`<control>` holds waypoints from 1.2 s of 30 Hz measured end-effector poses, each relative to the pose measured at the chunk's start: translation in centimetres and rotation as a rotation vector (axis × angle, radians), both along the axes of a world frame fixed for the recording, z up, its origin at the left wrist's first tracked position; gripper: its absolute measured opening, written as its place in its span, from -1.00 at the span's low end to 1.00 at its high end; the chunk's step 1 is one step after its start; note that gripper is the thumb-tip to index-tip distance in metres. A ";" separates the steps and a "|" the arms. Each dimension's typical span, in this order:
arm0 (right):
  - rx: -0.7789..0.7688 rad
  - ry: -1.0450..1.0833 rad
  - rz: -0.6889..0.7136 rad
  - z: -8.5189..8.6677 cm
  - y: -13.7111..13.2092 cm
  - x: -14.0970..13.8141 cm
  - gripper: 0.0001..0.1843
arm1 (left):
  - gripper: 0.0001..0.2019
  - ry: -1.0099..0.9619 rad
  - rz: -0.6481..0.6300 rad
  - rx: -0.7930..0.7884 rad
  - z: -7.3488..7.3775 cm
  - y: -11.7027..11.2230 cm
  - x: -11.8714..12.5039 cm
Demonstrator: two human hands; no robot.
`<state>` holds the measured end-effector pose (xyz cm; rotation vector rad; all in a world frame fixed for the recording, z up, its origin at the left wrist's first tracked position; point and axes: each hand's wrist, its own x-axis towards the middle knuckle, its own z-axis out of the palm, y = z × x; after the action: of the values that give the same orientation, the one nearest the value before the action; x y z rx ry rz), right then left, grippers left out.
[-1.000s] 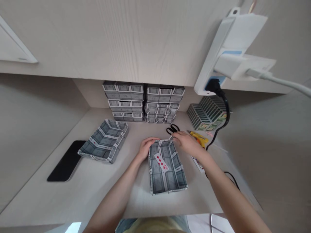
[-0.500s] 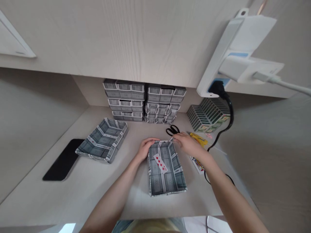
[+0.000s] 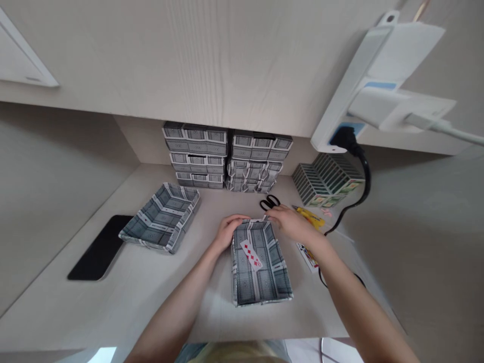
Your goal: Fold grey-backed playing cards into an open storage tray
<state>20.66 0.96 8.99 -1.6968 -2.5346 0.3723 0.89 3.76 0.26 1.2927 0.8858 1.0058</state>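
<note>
A shallow open tray made of grey-patterned playing cards (image 3: 247, 287) lies in front of me on the desk. Inside it rests a cut strip of a red diamonds card (image 3: 251, 255). My left hand (image 3: 228, 231) is curled around the tray's far left corner, fingers over the far rim. At the far right corner my right hand (image 3: 287, 222) has its fingers pinched together by the rim. A small white edge shows at those fingertips, too small to name. Black-handled scissors (image 3: 269, 202) lie just beyond the right fingers.
Another card tray (image 3: 161, 219) and a black phone (image 3: 99, 249) lie left. Stacked card boxes (image 3: 198, 148) stand behind, green-striped card stacks (image 3: 325, 179) at right. A yellow tool (image 3: 310, 218) and a face card (image 3: 308, 257) lie near my right forearm. A power strip (image 3: 355, 85) and black cable (image 3: 366, 176) hang right.
The view has shifted slightly. Both hands stay at the tray's far corners; the right fingers have moved a little, and the white edge beside them shows less than before.
</note>
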 end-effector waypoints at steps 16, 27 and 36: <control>-0.045 -0.075 0.004 0.8 0.2 -0.1 -0.74 | -0.74 -0.028 -0.022 -0.036 -0.3 0.0 0.0; -0.102 -0.261 0.007 1.5 0.6 -1.3 -0.73 | -0.72 -0.039 -0.024 -0.032 -0.7 0.1 0.1; -0.007 -0.289 0.084 1.9 0.5 -2.0 -0.72 | -0.72 -0.032 -0.025 -0.027 -0.5 0.1 0.1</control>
<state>18.66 1.44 10.91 -1.7653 -2.8139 0.1482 1.00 3.89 -0.24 1.2584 0.8542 0.9890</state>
